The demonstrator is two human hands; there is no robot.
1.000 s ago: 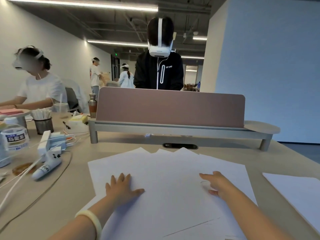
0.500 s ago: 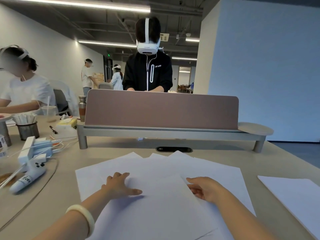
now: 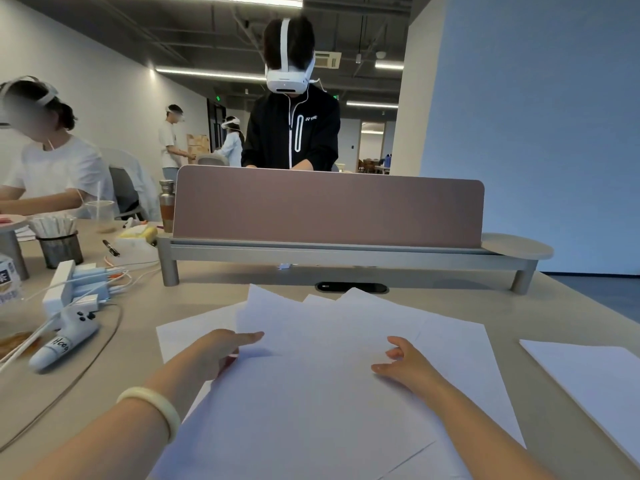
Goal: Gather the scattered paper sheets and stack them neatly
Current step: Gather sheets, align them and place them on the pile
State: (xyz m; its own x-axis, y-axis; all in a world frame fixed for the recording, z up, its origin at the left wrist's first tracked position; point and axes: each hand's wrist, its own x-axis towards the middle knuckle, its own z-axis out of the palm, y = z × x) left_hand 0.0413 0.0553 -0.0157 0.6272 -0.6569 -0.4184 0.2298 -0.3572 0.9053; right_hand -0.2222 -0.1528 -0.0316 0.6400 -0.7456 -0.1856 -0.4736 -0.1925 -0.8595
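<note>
The paper sheets [image 3: 329, 341] lie fanned across the middle of the desk [image 3: 104, 393], corners poking out toward the divider screen [image 3: 325, 206], and the nearest sheet now rides higher over the others than it did half a second ago, its far edge drawn up between the two hands. The left hand [image 3: 221, 348] has turned onto its side, thumb stretched over the paper and the other fingers seemingly tucked beneath an edge, so it looks to be pinching a sheet, though the contact is partly hidden. The right hand [image 3: 405, 362] has pulled inward and rests loosely curled on top, holding nothing. The spread is narrowing, but the edges remain unaligned, and a separate sheet [image 3: 595, 386] lies well apart at the right.
</note>
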